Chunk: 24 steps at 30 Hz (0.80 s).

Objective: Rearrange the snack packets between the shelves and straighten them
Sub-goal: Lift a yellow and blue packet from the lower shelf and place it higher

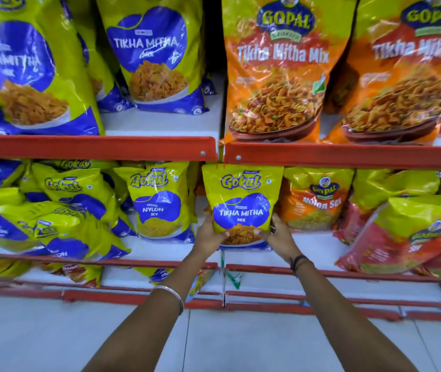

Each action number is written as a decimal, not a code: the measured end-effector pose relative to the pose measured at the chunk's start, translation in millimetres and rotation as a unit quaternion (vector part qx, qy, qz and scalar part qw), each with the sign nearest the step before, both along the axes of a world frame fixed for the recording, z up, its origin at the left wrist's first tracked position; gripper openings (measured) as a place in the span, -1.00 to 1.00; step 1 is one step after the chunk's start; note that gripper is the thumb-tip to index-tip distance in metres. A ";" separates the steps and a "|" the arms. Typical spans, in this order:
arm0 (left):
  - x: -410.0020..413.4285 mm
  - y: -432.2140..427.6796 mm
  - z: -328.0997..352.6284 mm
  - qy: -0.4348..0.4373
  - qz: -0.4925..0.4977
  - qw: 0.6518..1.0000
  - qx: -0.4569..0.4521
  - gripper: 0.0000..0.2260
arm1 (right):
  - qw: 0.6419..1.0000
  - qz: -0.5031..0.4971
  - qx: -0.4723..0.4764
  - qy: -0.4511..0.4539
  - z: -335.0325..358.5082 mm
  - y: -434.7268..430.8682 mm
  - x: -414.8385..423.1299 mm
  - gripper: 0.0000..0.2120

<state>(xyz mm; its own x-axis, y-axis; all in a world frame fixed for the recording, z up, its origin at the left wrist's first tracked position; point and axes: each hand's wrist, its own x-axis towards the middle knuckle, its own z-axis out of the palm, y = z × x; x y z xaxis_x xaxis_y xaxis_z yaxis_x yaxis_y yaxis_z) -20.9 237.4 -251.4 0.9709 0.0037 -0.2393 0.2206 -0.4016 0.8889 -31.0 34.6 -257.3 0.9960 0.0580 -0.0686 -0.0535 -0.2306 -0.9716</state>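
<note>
A yellow-green and blue Gokul Tikha Mitha Mix packet stands upright at the middle of the second shelf, under the red shelf rail. My left hand grips its lower left corner and my right hand grips its lower right side. Left of it stands a Gokul Nylon Sev packet. To its right leans an orange Gopal Nylon Sev packet. The packet's bottom edge is partly hidden by my fingers.
Large Gokul Tikha Mitha packets and orange Gopal Tikha Mitha Mix packets fill the upper shelf. Several Gokul packets lie slumped at the left; red and green packets lean at the right. Lower shelves and a tiled floor lie below.
</note>
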 end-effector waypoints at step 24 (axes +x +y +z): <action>-84.0 105.7 178.0 -0.229 0.057 0.967 -0.094 -0.69 | 0.979 -0.033 0.005 -0.199 154.9 88.9 -80.6 -0.63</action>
